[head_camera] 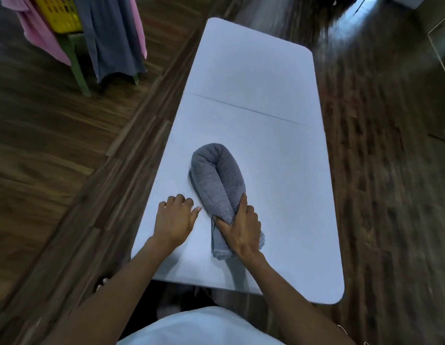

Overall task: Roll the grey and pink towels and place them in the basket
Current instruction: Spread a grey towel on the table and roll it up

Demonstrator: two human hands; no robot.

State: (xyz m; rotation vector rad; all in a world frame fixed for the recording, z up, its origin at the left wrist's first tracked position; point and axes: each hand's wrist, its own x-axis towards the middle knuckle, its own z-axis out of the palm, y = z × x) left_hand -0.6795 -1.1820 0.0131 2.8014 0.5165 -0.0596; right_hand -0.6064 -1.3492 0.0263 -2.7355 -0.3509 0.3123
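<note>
Right now the right hand (241, 230) grips the near end of the doubled-over grey towel (217, 180) on the table (253, 78), hiding that end; the left hand (175, 217) rests beside it, fingers loosely curled, holding nothing.

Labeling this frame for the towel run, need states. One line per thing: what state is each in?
grey towel: rolled, bent double into a U on the table, both ends gripped
right hand: grips the towel's ends
left hand: holds nothing, fingers loosely curled, beside the towel
white table: unfolded, centre seam showing
yellow basket: on a green stand, pink towel and another grey cloth draped over it
</note>
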